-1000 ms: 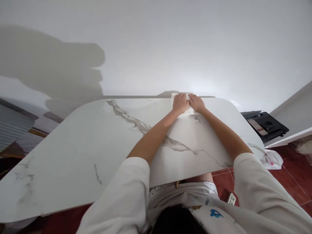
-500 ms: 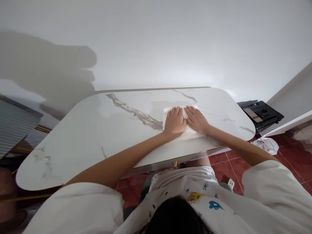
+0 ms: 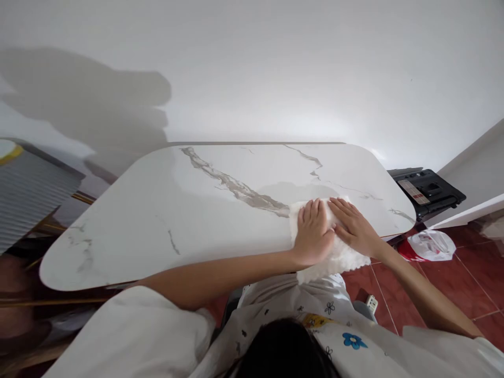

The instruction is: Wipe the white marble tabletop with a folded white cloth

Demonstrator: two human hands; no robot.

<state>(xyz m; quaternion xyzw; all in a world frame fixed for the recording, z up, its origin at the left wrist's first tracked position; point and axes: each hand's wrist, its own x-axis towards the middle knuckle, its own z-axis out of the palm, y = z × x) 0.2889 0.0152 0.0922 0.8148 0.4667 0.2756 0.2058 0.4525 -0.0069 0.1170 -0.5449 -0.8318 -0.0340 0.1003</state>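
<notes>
A white fluffy cloth [image 3: 339, 258] lies at the near edge of the white marble table [image 3: 205, 210], partly hanging over that edge. My left hand [image 3: 313, 231] presses flat on the cloth, fingers stretched out. Beside it on the right, my right hand [image 3: 354, 224] also lies flat on the cloth with its fingers extended. The two hands touch each other. Most of the cloth is hidden under them.
A white wall stands behind the table. A black device [image 3: 427, 191] sits on the floor at the right, with a white plastic bag [image 3: 431, 245] near it on red tiles. A white power strip [image 3: 371, 303] lies under the table edge. A ribbed grey object [image 3: 27, 191] is at left.
Both hands slid the cloth from the table's far edge toward me, ending at the near edge with part of the cloth hanging off.
</notes>
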